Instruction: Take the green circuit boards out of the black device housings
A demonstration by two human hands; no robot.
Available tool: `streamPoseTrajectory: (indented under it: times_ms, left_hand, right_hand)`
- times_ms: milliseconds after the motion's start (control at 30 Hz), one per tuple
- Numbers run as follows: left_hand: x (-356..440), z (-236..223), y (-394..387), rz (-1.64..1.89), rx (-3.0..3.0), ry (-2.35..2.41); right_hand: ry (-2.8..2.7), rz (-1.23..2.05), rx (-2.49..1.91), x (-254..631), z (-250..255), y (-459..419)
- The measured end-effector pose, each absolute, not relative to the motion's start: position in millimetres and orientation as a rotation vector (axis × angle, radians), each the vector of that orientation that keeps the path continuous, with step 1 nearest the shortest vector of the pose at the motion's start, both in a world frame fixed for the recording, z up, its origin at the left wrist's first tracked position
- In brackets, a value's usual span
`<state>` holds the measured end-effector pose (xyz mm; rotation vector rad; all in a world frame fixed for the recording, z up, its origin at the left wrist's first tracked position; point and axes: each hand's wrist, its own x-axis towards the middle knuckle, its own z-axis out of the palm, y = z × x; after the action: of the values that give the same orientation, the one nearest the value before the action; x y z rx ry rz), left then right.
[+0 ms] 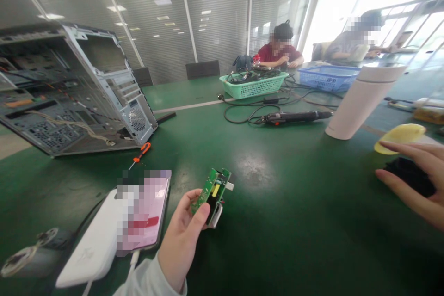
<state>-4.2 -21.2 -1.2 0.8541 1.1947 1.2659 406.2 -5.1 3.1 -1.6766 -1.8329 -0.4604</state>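
We are wearing a pale grey, smooth cloth sleeve (147, 283). Its rounded cuff (159, 276) is ending below our left hand (183, 231).

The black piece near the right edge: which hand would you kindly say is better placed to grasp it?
The right hand, I'd judge: its thumb and fingers spread on either side of the black piece, though contact is unclear; the left hand, farther away, holds the circuit board.

Left hand (185, 226) curled in grip; right hand (437, 180) arched, fingers (411, 151) parted.
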Motion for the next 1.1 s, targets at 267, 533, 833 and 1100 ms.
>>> streamPoseTrajectory:
  times_ms: [267,533,833,1100]
  left_hand:
    - [-2.7,-0.2,-29.3,1.140,1.259,1.186]
    - [-4.3,-0.8,-34.6,1.120,1.544,1.213]
    - [-10.1,-16.9,-34.0,1.163,1.356,1.138]
    - [-12.2,-12.8,-30.0,1.153,1.358,1.229]
  right_hand:
    - [-2.319,-0.272,-0.985,247.1,22.6,-13.6]
    - [-2.285,-0.095,-0.805,181.3,6.1,-8.7]
    - [-2.127,0.384,-0.967,193.1,2.2,-3.8]
    - [-1.498,1.492,-1.261,205.4,12.1,0.3]
